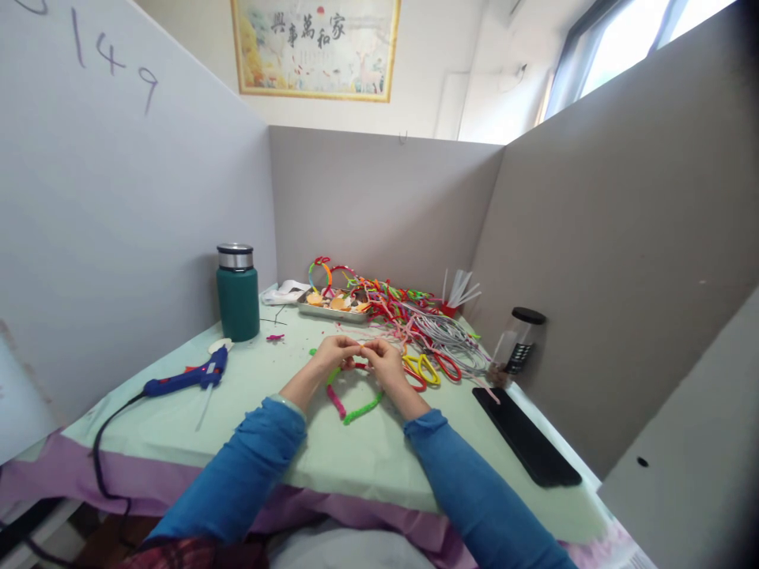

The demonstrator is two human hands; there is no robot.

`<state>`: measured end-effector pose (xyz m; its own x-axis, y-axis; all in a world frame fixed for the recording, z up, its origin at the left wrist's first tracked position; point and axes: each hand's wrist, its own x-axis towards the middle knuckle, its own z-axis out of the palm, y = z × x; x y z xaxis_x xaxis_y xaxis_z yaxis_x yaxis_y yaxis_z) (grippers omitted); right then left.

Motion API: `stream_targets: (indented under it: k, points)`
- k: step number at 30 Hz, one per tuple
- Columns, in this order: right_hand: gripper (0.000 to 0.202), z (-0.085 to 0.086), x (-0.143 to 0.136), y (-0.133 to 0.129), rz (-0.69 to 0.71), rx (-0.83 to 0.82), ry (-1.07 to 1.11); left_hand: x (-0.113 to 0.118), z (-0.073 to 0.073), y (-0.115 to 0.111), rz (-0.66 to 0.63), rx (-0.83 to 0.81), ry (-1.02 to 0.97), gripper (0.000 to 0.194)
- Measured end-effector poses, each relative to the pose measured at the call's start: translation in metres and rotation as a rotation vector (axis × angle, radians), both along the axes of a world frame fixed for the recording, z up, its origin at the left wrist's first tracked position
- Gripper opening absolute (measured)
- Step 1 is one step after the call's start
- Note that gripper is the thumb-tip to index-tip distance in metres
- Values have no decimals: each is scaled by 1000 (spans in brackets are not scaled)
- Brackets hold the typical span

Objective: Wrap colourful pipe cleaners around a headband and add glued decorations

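My left hand (pixel 333 354) and my right hand (pixel 383 362) meet over the middle of the table, fingertips pinched together. Between them they hold the top of a fuzzy band (pixel 363 410), bent into a loop of green, pink and red parts. Its lower end, where pink and green come close, lies toward me on the cloth. A small orange bit shows at the fingertips; its shape is too small to tell. Red and yellow scissors (pixel 422 369) lie just right of my right hand.
Blue glue gun (pixel 186 381) with cord and green bottle (pixel 238 300) at left. Behind my hands, a metal tray (pixel 335 313) and a tangled heap of fuzzy stems (pixel 409 308). At right, a black phone-like slab (pixel 526 436) and a clear jar (pixel 515 348). Grey partitions (pixel 385 205) surround the table.
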<state>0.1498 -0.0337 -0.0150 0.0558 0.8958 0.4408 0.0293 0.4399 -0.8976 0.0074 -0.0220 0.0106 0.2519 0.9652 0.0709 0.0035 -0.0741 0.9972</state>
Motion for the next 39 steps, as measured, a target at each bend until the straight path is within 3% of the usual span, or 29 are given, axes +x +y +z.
stream_targets:
  k: [6, 12, 19, 25, 30, 35, 39]
  points:
    - [19, 4, 1, -5, 85, -51, 90, -7, 1, 1, -119, -126, -162, 34]
    - [23, 4, 0, -8, 151, -96, 134, -9, 0, 2, -173, -124, -194, 33]
    - [24, 3, -2, -5, 39, -114, 127, -2, 4, -4, -57, -21, -89, 41]
    - [22, 2, 0, -5, 53, -126, 99, -2, 3, -4, -57, 18, -21, 37]
    - [26, 3, 0, -5, 62, -126, 89, -3, -1, 2, -36, -40, -68, 37]
    - [22, 0, 1, -1, 11, -71, -3, -3, 2, -1, -12, -82, -45, 38]
    - [17, -2, 1, -1, -21, -12, -91, -2, 6, -6, -17, -24, 2, 37]
